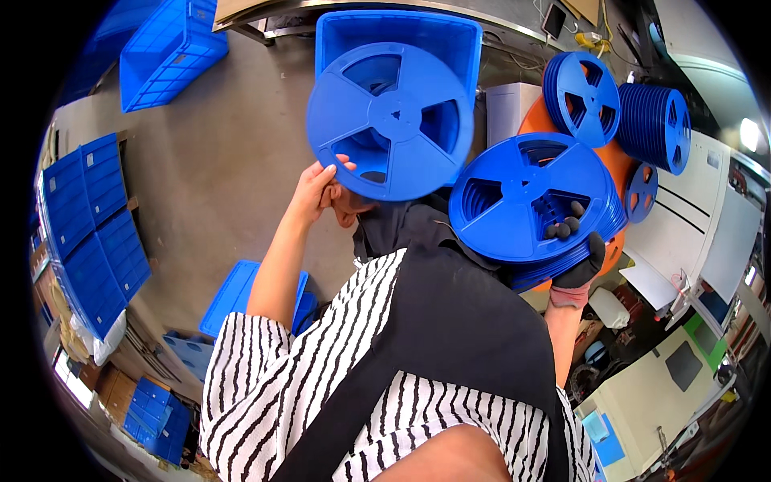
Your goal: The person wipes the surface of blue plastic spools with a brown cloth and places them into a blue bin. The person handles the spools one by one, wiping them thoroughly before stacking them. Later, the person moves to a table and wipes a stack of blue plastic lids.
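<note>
Nearest the camera, a striped black-and-white sleeve (273, 386) and a dark apron (450, 321) filled the lower field. From the sleeve the bare left hand (321, 189) rose and pinched the lower rim of a single blue reel (389, 120) — thumb and fingertips closed on its edge, the reel held upright with its three-spoked face toward the camera. To the right, the right hand (578, 253), in a dark glove with a pink cuff, cradled a stack of blue reels (530, 201) from below, its fingers hooked through one spoke opening of the top reel and firmly closed. Behind the stack an orange stool (546, 120) carried further upright reels (582, 96), and a second row of reels (658, 128) leaned beside them against a white cabinet (707, 209). Directly beyond the single reel stood an open blue crate (397, 32) on the grey floor (217, 161). Farther off — at the left margin — flat blue crate panels (92, 225) were stacked, another blue crate (169, 52) lay at the upper left, and a blue lid (233, 293) rested below the left forearm.
</note>
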`<control>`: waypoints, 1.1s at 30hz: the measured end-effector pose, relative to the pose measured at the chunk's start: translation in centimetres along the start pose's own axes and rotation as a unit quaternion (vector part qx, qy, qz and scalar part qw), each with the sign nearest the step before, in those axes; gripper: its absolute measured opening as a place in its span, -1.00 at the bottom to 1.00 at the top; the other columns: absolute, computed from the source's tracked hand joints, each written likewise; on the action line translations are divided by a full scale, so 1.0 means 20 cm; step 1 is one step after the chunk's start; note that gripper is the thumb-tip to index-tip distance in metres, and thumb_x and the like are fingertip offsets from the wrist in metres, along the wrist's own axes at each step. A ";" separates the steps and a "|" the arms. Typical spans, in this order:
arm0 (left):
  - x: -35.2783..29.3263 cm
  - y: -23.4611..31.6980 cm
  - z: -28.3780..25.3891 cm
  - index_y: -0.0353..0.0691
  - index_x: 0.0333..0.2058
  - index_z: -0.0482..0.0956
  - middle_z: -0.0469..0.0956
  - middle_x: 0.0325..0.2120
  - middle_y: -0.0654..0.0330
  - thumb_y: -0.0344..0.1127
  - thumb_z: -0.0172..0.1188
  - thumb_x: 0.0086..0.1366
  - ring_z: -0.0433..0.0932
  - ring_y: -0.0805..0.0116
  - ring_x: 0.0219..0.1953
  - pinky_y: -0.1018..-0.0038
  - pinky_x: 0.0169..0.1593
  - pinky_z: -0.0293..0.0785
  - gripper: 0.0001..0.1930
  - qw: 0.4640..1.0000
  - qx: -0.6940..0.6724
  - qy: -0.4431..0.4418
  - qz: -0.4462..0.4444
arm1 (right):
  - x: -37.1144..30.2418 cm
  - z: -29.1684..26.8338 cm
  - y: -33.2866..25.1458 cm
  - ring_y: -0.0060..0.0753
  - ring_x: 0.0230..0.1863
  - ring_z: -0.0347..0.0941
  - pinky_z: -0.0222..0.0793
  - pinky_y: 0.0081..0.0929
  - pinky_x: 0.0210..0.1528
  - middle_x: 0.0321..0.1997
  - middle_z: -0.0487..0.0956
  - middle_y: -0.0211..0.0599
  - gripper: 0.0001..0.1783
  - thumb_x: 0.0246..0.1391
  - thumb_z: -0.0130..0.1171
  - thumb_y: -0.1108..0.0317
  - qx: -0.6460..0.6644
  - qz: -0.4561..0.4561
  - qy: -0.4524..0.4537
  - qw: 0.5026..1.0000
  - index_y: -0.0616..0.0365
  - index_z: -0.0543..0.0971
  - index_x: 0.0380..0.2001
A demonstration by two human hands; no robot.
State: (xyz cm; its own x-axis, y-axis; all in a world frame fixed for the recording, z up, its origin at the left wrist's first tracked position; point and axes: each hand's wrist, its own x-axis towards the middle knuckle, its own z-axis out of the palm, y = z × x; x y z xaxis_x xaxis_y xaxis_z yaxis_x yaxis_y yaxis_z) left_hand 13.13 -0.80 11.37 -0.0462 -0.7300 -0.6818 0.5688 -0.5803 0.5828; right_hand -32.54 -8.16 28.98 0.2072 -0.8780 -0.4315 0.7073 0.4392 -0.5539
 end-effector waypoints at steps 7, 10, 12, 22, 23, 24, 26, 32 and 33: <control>0.62 -0.32 0.22 -0.20 0.00 0.45 0.60 -0.36 0.11 -0.34 -0.06 0.39 0.48 0.42 -0.62 0.45 -0.68 0.35 -0.74 0.978 0.197 0.036 -0.054 | -0.03 0.04 0.01 -0.31 -0.28 0.38 0.30 -0.23 -0.01 -0.30 0.45 -0.29 -0.30 0.04 0.12 0.15 -0.018 -0.014 0.065 0.998 0.39 0.27 0.16; 0.80 -0.50 0.09 -0.11 0.22 0.24 0.55 -0.44 0.01 -0.32 0.06 0.33 0.52 0.25 -0.56 0.29 -0.68 0.38 -0.51 0.958 0.253 0.019 -0.131 | -0.07 0.10 0.00 -0.44 -0.42 0.26 0.24 -0.34 -0.17 -0.43 0.33 -0.41 -0.35 0.01 0.14 0.14 -0.029 -0.022 0.058 0.998 0.31 0.31 0.11; 0.79 -0.54 0.10 -0.17 0.34 0.00 0.56 -0.42 -0.01 -0.41 0.18 0.23 0.55 0.25 -0.48 0.25 -0.53 0.48 -0.24 0.956 0.251 0.109 -0.104 | -0.12 0.08 -0.03 -0.50 -0.48 0.23 0.21 -0.39 -0.24 -0.48 0.30 -0.46 -0.41 0.01 0.13 0.13 0.014 -0.028 -0.011 0.999 0.26 0.34 0.05; 0.23 0.07 0.53 -0.31 0.15 0.34 0.51 -0.01 0.06 -0.49 0.02 0.29 0.57 0.28 -0.12 0.42 -0.18 0.56 -0.57 0.996 0.052 0.001 0.073 | -0.19 0.08 -0.12 -0.70 -0.66 0.29 0.25 -0.62 -0.48 -0.63 0.39 -0.63 -0.27 -0.02 0.31 0.02 0.036 -0.112 -0.107 0.987 0.16 0.39 0.16; 0.17 0.10 0.58 -0.29 0.15 0.35 0.52 -0.01 0.11 -0.51 0.02 0.29 0.56 0.33 -0.10 0.45 -0.17 0.55 -0.57 0.986 0.111 -0.016 0.123 | -0.20 0.02 -0.13 -0.54 -0.59 0.31 0.25 -0.50 -0.38 -0.55 0.41 -0.53 -0.22 -0.05 0.27 -0.07 0.067 -0.081 -0.144 0.984 0.09 0.37 0.19; 0.11 0.14 0.61 -0.26 0.15 0.36 0.52 0.00 0.16 -0.53 0.01 0.29 0.54 0.38 -0.08 0.49 -0.15 0.53 -0.57 0.969 0.173 -0.029 0.173 | -0.19 -0.03 -0.13 -0.37 -0.53 0.33 0.25 -0.37 -0.27 -0.46 0.43 -0.42 -0.17 -0.07 0.23 -0.16 0.102 -0.048 -0.181 0.977 0.03 0.35 0.22; -0.04 0.19 0.74 -0.21 0.15 0.38 0.51 0.04 0.17 -0.57 0.13 0.19 0.53 0.34 -0.03 0.48 -0.06 0.50 -0.49 0.902 0.366 -0.111 0.201 | -0.15 0.00 -0.13 -0.35 -0.49 0.33 0.25 -0.33 -0.21 -0.40 0.44 -0.36 -0.20 -0.05 0.22 -0.11 0.093 -0.045 -0.170 0.980 0.04 0.32 0.22; -0.08 0.07 0.99 -0.10 0.13 0.40 0.43 0.09 0.18 -0.34 0.36 -0.11 0.43 0.17 0.02 0.28 0.06 0.42 -0.29 0.555 0.642 -0.302 0.434 | -0.05 0.12 -0.13 -0.71 -0.56 0.23 0.17 -0.57 -0.36 -0.59 0.26 -0.60 -0.36 0.03 0.19 0.11 0.114 -0.027 -0.146 0.982 0.23 0.33 0.12; -0.06 0.03 0.98 -0.10 0.10 0.41 0.45 0.05 0.20 -0.34 0.35 -0.10 0.43 0.19 0.00 0.30 0.03 0.43 -0.33 0.536 0.656 -0.297 0.441 | -0.02 0.11 -0.13 -0.72 -0.55 0.24 0.18 -0.57 -0.35 -0.56 0.35 -0.59 -0.37 0.04 0.17 0.12 0.119 -0.022 -0.154 0.981 0.24 0.33 0.12</control>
State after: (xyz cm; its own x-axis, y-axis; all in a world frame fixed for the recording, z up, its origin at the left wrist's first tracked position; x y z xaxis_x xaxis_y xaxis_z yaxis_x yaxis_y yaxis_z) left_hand -2.60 -7.41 21.23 -0.7096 -0.6887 0.1487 -0.4636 0.6153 0.6376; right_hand -33.03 -9.36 32.26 0.3421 -0.9268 -0.1547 0.8502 0.3754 -0.3691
